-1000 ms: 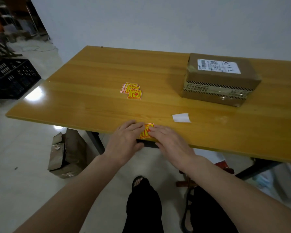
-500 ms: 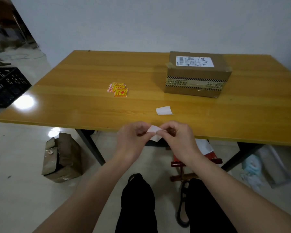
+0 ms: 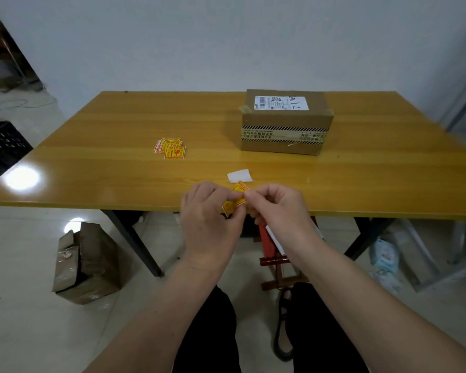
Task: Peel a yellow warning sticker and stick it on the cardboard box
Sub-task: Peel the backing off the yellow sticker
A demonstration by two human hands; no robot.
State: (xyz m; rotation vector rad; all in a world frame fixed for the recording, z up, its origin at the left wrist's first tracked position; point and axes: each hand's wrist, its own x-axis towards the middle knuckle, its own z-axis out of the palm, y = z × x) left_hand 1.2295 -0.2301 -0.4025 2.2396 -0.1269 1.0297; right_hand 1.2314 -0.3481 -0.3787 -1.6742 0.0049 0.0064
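A yellow warning sticker (image 3: pixel 236 199) with red print is pinched between my two hands, just above the near edge of the wooden table (image 3: pixel 119 170). My left hand (image 3: pixel 209 216) grips its lower left part and my right hand (image 3: pixel 276 208) pinches its right edge; the sticker is tilted and partly hidden by my fingers. The cardboard box (image 3: pixel 285 123), with a white shipping label on top and striped tape round its side, stands at the back right of the table, well beyond my hands.
A small pile of yellow stickers (image 3: pixel 171 149) lies left of the box. A white backing paper (image 3: pixel 240 175) lies just beyond my hands. Under the table are a torn cardboard box (image 3: pixel 85 262) on the floor and a red stool (image 3: pixel 273 251). A black crate (image 3: pixel 0 149) sits at far left.
My hands lifted the sticker off the table edge and turned it: first flat under my fingers, then white side up, now yellow face showing. The view shifted, so the box appears more central.
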